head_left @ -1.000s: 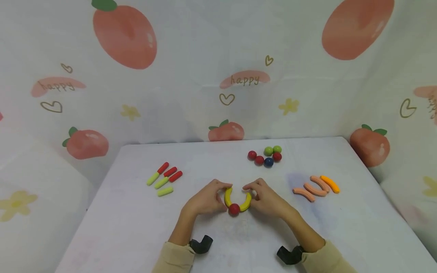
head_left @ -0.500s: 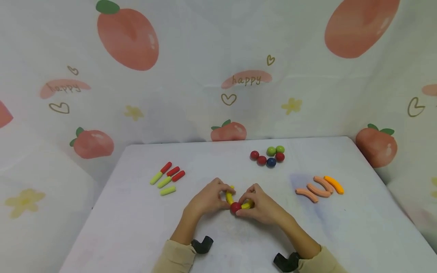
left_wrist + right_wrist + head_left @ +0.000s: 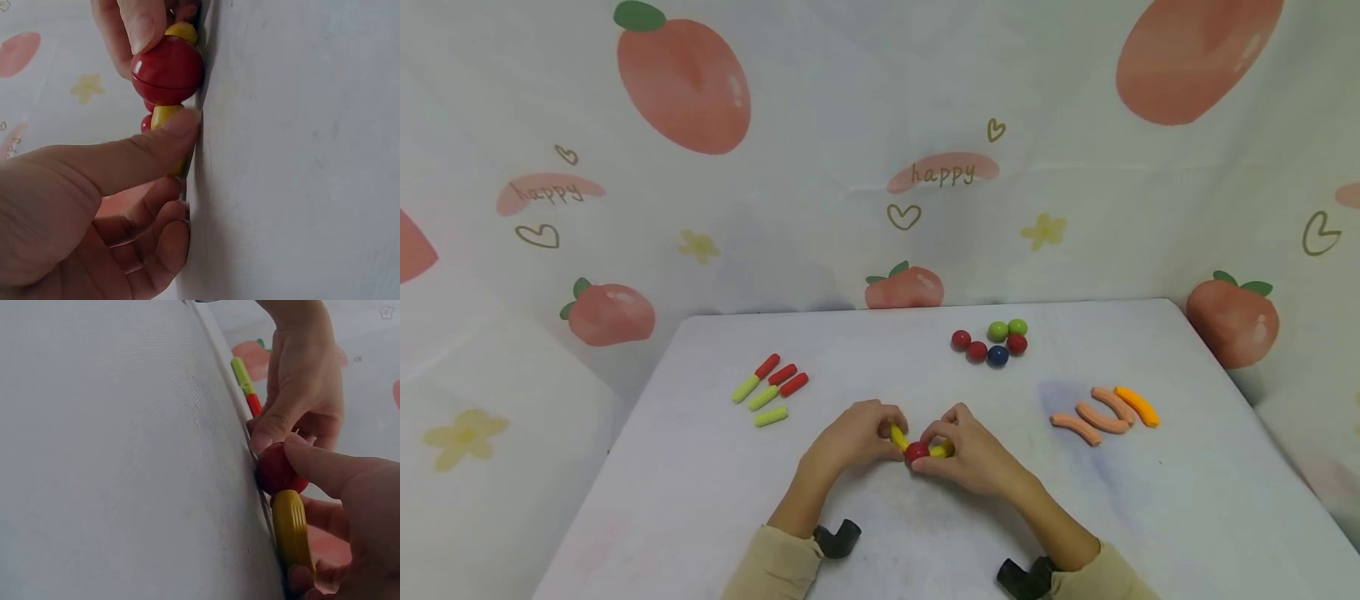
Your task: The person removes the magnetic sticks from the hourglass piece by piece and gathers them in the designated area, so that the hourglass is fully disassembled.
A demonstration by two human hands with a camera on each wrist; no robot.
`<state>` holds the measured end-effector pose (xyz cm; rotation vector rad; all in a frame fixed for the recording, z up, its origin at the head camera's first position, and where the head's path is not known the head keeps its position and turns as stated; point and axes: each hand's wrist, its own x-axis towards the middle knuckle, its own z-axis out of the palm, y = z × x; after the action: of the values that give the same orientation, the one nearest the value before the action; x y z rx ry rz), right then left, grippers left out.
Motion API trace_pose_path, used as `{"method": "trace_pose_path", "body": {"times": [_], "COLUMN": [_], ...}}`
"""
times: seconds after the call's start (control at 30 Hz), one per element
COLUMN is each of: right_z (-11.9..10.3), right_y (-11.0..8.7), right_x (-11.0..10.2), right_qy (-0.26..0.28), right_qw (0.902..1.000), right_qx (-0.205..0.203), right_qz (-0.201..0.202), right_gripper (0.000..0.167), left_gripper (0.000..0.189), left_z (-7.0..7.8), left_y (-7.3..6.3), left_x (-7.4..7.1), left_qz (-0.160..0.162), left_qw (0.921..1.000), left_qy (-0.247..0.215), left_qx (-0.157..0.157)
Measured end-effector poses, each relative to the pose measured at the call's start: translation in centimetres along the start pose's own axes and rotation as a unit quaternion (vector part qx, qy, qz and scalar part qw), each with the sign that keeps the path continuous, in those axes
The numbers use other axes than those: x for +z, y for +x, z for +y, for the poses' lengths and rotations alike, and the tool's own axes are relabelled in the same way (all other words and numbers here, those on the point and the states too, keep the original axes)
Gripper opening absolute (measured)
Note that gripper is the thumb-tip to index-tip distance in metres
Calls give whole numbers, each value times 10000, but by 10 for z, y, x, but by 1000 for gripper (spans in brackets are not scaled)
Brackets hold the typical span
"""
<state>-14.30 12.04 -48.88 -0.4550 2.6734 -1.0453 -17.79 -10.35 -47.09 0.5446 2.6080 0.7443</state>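
Note:
Low over the white table, my left hand [image 3: 853,433] pinches a yellow curved piece [image 3: 898,437] between thumb and fingers. A glossy red ball [image 3: 917,452] joins its near end. My right hand [image 3: 973,454] holds that ball, thumb on the near side and index finger on the far side. A second yellow curved piece [image 3: 289,525] with a ridged surface extends from the ball under my right hand's fingers. In the left wrist view, a thin seam runs around the red ball [image 3: 167,70]. Fingers partly cover both yellow pieces.
Red and light green sticks [image 3: 767,397] lie at the left of the table [image 3: 700,500]. Several red, green and blue balls [image 3: 977,352] sit near the back edge. At the right are pink curved pieces [image 3: 1101,418] and an orange one [image 3: 1137,407]. A printed curtain hangs behind.
My right hand has shifted from the right yellow piece onto the red ball. My left hand's fingers have slid nearer along the left yellow piece, and that piece now leans further left.

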Motion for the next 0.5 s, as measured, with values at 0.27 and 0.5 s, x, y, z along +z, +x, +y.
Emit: {"method": "trace_pose_path", "body": {"times": [0.27,0.5], "right_z": [9,8], "right_y": [-4,-3], "right_x": [-16,-17], "right_qy": [290,179], "right_qw": [9980,9952], "right_qx": [-263,-455], "right_qz": [-497,-847], "right_gripper": [22,14], "left_gripper": [54,32], "left_z": [0,0], "left_y": [-9,-8], "left_x": [8,13], "left_qz": [-145,-146], "left_qw": [9989,9985], "left_qy": [-440,-371], "left_qx": [68,363]}}
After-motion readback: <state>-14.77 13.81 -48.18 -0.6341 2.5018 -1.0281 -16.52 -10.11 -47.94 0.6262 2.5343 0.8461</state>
